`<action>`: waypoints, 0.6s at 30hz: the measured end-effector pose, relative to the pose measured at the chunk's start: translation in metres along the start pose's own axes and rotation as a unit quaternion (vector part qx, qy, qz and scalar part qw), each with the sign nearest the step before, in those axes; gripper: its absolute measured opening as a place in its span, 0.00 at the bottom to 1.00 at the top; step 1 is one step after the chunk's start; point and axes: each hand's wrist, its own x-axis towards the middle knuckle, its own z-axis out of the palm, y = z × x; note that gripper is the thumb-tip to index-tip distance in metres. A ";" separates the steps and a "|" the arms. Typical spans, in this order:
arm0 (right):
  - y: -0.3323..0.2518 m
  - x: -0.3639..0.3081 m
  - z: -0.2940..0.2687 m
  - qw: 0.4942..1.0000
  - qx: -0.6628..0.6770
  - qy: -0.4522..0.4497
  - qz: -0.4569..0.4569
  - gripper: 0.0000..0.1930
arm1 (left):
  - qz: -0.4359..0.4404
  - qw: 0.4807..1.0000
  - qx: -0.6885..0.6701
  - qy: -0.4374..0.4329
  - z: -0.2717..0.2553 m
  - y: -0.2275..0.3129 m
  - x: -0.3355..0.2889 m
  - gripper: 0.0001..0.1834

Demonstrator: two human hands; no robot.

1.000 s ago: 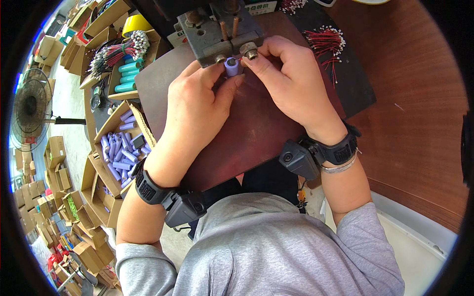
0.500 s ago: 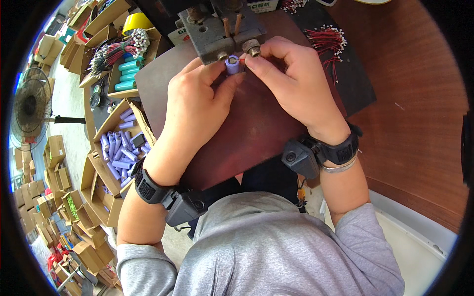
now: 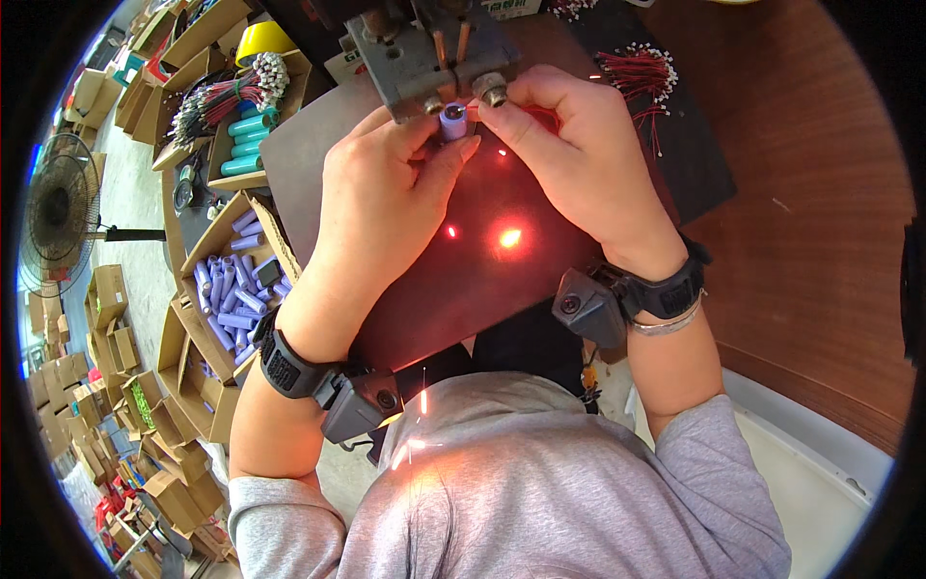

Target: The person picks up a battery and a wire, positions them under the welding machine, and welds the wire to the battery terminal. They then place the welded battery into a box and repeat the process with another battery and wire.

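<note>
My left hand [image 3: 381, 198] pinches a purple cylindrical battery cell [image 3: 452, 125] between thumb and fingers, its end facing up beneath the metal head [image 3: 405, 77] of a spot welder. Two copper rods [image 3: 463, 42] stand in that head. My right hand [image 3: 584, 154] is closed on a thin red wire [image 3: 473, 108] and holds its tip against the cell's end. Bright sparks [image 3: 509, 237] scatter over the dark red work board [image 3: 415, 318] and onto my grey shirt. The head partly hides the contact spot.
Left of the board, a cardboard box [image 3: 275, 227] holds many purple cells. Behind it are green cells [image 3: 251, 143] and bundled wires [image 3: 231, 96]. Red connector wires [image 3: 641, 77] lie on a black mat at the right. A fan [image 3: 63, 212] stands far left.
Sparks have burst out, lighting the board and shirt in red and orange. Both hands keep nearly the same place, and the cell and wire remain held under the head.
</note>
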 end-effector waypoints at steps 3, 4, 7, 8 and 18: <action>-0.003 -0.001 -0.005 0.998 -0.041 -0.034 0.042 0.10 | -0.003 1.000 -0.013 -0.006 -0.002 0.000 -0.001 0.10; -0.003 -0.001 -0.004 0.998 -0.039 -0.035 0.040 0.10 | -0.005 1.000 -0.016 -0.004 -0.001 0.001 -0.001 0.10; 0.000 -0.002 -0.001 1.000 -0.003 -0.002 0.007 0.09 | 0.002 1.000 -0.008 -0.005 -0.001 0.000 0.001 0.11; 0.000 -0.002 -0.002 1.000 0.000 0.001 0.010 0.09 | -0.004 1.000 -0.016 -0.008 -0.001 0.001 0.001 0.11; -0.001 -0.001 0.001 1.000 -0.001 -0.010 0.020 0.09 | 0.027 0.999 -0.018 0.007 -0.005 -0.001 0.000 0.10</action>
